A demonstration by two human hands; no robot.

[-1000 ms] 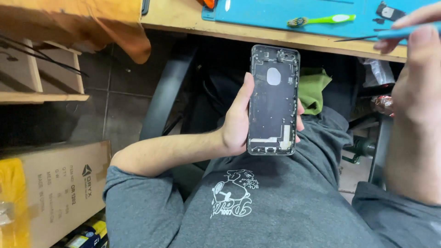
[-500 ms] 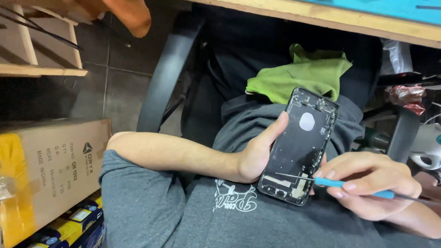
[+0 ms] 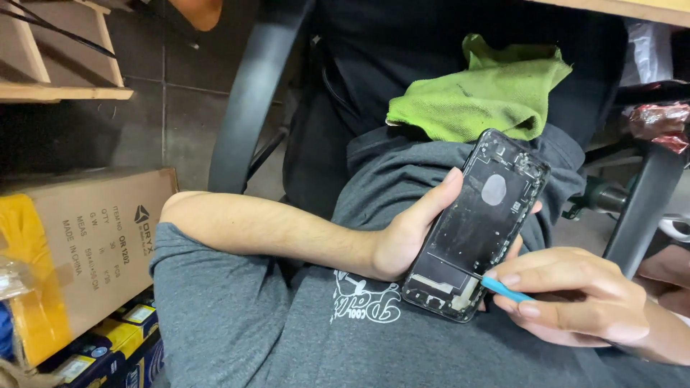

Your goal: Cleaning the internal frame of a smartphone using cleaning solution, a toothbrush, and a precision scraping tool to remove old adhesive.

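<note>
My left hand (image 3: 410,233) grips an opened black phone housing (image 3: 478,223) by its left edge, tilted over my lap with its bare inside facing up. My right hand (image 3: 575,298) pinches a thin tool with a blue handle (image 3: 503,289). The tool's metal tip rests inside the lower part of the housing, near the bottom components. Both hands sit close together above my grey shirt.
A green cloth (image 3: 489,93) lies on my lap behind the phone. A cardboard box (image 3: 79,251) stands at the left, with small yellow and blue packages (image 3: 115,345) below it. A black chair frame (image 3: 251,93) and a wooden shelf (image 3: 65,90) are beyond.
The phone housing has come down from in front of the desk to my lap. My right hand came down with the blue tool and set its tip into the housing's lower end.
</note>
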